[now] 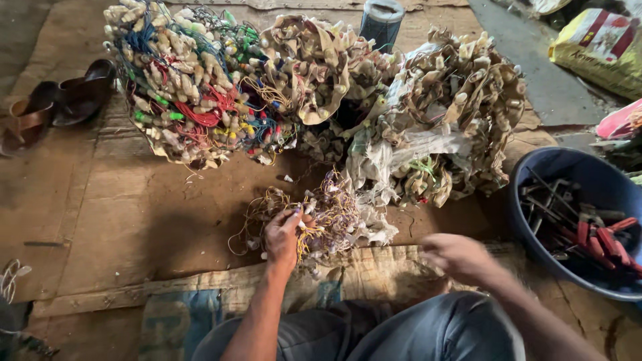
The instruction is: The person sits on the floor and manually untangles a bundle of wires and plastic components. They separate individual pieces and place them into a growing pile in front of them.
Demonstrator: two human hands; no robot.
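Sitting on the floor (120, 220), knees in grey trousers at the near edge. Left hand (284, 235) down on a small tangle of thin wires (321, 217) w/ little pale sockets, near the middle of the floor, just in front of the knees. Fingers (294, 215) curled, pinching a few yellow wires. Right hand (456, 257) up in the air, just to the right of the tangle, not touching it; blurry, so can't tell if fingers are spread or closed. Big heaps of wire bundles (221, 87) w/ red, blue, green cords & pale sockets toward the far edge. Blue tub (535, 180) of red-handled tools (605, 237) at the right edge. Brown sandals (60, 103) at the left edge. Yellow sack (598, 50) in the far right corner.
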